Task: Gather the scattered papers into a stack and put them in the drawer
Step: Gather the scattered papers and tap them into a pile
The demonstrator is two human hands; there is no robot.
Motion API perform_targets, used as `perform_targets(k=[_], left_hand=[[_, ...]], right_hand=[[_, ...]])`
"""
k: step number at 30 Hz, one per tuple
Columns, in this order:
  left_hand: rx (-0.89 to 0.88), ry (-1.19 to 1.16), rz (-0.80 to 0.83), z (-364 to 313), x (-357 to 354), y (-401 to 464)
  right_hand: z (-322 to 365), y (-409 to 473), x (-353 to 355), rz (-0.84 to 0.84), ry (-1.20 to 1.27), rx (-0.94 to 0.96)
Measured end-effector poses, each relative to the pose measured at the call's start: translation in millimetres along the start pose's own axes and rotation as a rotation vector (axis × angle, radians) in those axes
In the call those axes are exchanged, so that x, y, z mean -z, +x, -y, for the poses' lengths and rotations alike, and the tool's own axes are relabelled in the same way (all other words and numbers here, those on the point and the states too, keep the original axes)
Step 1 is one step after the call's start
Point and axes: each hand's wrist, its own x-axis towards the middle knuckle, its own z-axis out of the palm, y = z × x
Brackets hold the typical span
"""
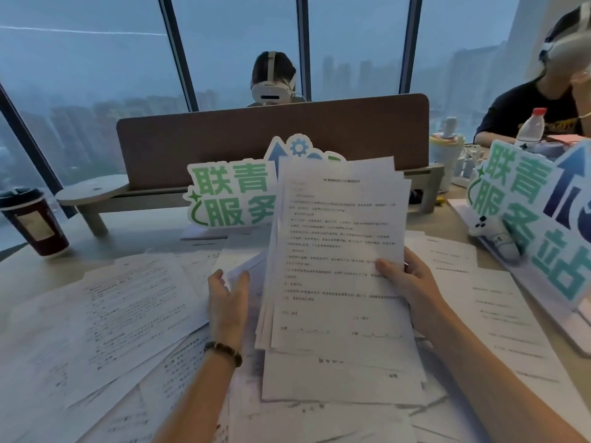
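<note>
White printed sheets, a partial stack (339, 251), stand raised just above the desk (28, 273), pinched at one edge by the right hand (406, 282) so the left hand (228, 298), fingers open, can reach loose papers (128, 302) beside it.

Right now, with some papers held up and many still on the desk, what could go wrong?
1. The held stack is fanned and uneven, and only the right hand has a grip on it, so sheets may slip out.
2. The left hand reaches among overlapping loose sheets; one may crease or be missed.
3. The coffee cup stands near the papers at the desk's left; a sweep could tip it.
</note>
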Motion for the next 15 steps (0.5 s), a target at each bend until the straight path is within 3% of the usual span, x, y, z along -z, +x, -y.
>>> perform_targets(k=[3, 8, 15], left_hand=[[0.1, -0.093, -0.01, 1.5, 5.0, 10.9], [0.243, -0.209, 0.207, 9.3, 12.1, 21.1], [0.113, -0.261, 0.077, 4.9, 6.4, 14.4]], right_hand=[[-5.3, 5.1, 5.1, -0.054, 0.043, -0.015], [-12.0, 11.4, 7.1, -0.096, 0.042, -0.058], [-17.6, 11.4, 0.7, -0.052, -0.074, -0.122]])
